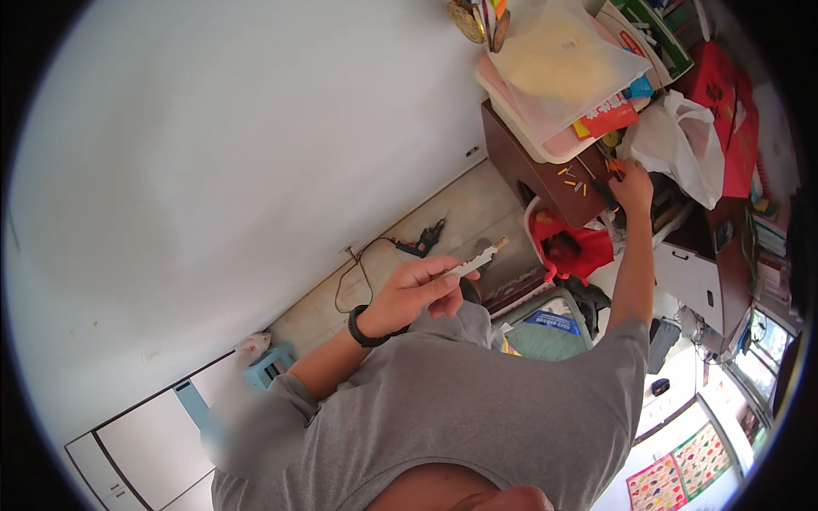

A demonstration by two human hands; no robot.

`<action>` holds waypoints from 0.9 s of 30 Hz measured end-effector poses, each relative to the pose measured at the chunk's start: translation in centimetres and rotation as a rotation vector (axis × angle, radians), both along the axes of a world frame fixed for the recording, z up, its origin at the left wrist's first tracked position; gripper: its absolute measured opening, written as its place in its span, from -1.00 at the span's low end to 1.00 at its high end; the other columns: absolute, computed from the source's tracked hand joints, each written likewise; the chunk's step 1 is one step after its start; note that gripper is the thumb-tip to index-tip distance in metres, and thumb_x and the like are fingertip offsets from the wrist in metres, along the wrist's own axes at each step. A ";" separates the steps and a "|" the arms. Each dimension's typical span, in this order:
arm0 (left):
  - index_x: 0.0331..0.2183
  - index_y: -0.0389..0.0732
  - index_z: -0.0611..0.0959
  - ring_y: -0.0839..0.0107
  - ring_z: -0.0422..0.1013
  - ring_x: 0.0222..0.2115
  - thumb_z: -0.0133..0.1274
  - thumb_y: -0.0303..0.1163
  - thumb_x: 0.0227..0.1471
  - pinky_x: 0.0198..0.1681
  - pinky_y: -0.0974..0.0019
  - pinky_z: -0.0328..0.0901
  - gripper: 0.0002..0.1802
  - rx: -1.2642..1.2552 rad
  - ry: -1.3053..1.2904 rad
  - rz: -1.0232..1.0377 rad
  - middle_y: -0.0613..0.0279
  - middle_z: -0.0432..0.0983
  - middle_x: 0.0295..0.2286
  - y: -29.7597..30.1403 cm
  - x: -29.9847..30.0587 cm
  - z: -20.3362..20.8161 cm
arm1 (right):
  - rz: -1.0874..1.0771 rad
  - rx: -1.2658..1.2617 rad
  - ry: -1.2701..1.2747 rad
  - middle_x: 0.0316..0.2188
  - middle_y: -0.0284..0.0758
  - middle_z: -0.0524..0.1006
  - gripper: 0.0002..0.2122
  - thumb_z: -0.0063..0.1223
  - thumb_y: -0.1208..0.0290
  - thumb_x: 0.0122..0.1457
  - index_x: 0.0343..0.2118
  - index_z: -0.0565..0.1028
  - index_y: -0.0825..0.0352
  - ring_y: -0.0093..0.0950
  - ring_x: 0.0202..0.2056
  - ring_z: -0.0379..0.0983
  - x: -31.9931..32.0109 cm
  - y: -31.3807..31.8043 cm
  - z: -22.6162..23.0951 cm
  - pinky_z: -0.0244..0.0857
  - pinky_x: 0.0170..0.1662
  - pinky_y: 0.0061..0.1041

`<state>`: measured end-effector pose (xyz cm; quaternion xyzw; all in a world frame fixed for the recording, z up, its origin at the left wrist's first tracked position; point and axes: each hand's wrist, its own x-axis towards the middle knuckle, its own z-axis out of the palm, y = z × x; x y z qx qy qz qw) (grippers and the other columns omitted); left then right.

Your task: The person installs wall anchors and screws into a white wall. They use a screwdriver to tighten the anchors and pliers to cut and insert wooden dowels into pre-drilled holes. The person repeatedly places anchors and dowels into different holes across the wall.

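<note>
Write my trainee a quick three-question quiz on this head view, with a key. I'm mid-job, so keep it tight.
1. Multiple choice: What does the left hand hold?
A: a white plastic bag
B: a jagged white strip
C: a red bag

2. True or false: Small yellow pieces lie on the brown cabinet.

3. Fill the gap: The power drill lies on the ____.

Key:
1. B
2. True
3. floor
</note>
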<state>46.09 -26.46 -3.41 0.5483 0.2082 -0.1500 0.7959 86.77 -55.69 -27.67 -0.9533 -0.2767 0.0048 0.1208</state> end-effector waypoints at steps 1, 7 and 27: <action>0.07 -0.36 0.58 0.58 0.31 -0.57 -0.11 -0.28 0.47 -0.45 0.45 0.22 -0.62 -0.019 -0.003 0.007 0.29 0.52 -0.53 0.1 -0.2 0.0 | -0.031 0.033 0.035 -0.19 -0.12 0.63 -0.64 0.29 0.29 0.01 -0.10 0.60 0.27 0.03 -0.16 0.58 0.0 -0.3 0.2 0.47 -0.12 -0.05; 0.04 -0.40 0.58 0.52 0.31 -0.59 -0.11 -0.28 0.46 -0.48 0.42 0.18 -0.62 -0.226 -0.001 0.106 0.28 0.46 -0.57 1.2 -1.4 0.6 | -0.318 0.609 0.801 -0.30 -0.31 0.65 -0.74 0.20 0.33 0.27 -0.12 0.65 0.43 -0.31 -0.28 0.62 -0.1 -4.3 2.9 0.50 -0.24 -0.35; 0.10 -0.31 0.60 0.45 0.53 -0.50 -0.01 -0.53 0.34 -0.36 0.36 0.43 -0.66 0.901 -0.363 0.204 0.18 0.66 -0.35 5.9 -13.5 4.4 | 0.260 0.688 1.118 -0.20 -0.16 0.65 -0.79 0.11 0.45 0.36 0.00 0.53 0.40 -0.42 -0.14 0.62 -39.6 15.7 22.1 0.40 -0.03 -0.50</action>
